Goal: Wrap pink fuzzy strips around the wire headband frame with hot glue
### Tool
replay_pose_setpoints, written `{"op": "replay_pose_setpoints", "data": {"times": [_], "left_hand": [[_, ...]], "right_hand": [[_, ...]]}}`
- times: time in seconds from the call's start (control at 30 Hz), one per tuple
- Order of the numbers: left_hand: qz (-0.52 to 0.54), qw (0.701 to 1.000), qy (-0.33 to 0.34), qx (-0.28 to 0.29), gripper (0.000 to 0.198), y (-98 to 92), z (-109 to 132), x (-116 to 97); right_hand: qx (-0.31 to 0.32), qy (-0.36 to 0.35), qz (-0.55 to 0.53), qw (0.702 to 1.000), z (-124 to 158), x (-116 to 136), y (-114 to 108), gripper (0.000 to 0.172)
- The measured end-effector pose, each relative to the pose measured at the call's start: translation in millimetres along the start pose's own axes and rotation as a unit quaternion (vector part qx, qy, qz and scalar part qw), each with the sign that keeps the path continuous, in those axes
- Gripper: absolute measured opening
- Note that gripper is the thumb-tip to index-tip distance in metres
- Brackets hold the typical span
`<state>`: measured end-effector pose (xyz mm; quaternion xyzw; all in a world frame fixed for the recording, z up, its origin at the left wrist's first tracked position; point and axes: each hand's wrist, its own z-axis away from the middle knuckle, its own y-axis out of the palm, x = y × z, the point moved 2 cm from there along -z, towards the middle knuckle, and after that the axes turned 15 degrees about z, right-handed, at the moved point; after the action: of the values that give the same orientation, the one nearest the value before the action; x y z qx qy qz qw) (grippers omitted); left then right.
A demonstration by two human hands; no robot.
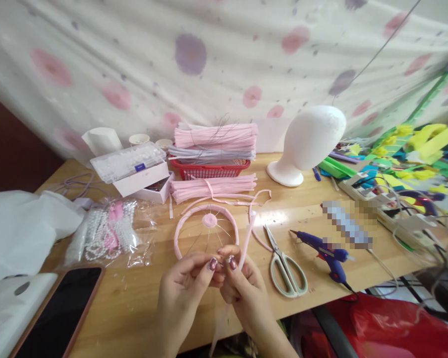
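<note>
My left hand and my right hand meet at the front of the table, thumbs and fingertips pinched close together. From my right hand a pale pink ribbon-like strip sticks up, and a sheer strip hangs below the hands. What my left fingertips pinch is too small to make out. Just behind the hands lies a pink-wrapped hoop with thin wire spokes and a pink round disc at its middle. My fingers hide the hoop's near edge.
Scissors and a blue glue gun lie to the right. Behind are bundled pink stems, a red basket and a white foam head. Bagged pearl strands and a phone are left.
</note>
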<state>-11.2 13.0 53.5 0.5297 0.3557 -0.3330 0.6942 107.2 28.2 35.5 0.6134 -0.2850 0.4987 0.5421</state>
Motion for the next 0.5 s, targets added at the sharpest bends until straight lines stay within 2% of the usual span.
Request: {"op": "replay_pose_setpoints", "data": {"times": [0.1, 0.27, 0.37, 0.5], "left_hand": [[-0.02, 0.999, 0.024, 0.012, 0.023, 6.2, 2.6, -5.5], [-0.057, 0.994, 0.061, 0.071, 0.022, 11.5, -2.2, -9.4], [-0.049, 0.994, 0.071, 0.071, 0.02, 9.9, -4.9, -7.3], [-0.113, 0.981, 0.114, 0.104, 0.02, 5.0, -4.0, -2.5]], "right_hand": [[-0.015, -0.001, 0.006, 1.0, 0.2, -1.5, -2.7, 0.038], [-0.038, -0.025, 0.036, 0.998, 0.3, -0.7, -1.7, 0.034], [-0.05, -0.037, 0.051, 0.997, 0.4, -0.7, -1.4, 0.033], [-0.089, -0.064, 0.095, 0.989, 3.8, -4.1, -6.1, 0.034]]}}
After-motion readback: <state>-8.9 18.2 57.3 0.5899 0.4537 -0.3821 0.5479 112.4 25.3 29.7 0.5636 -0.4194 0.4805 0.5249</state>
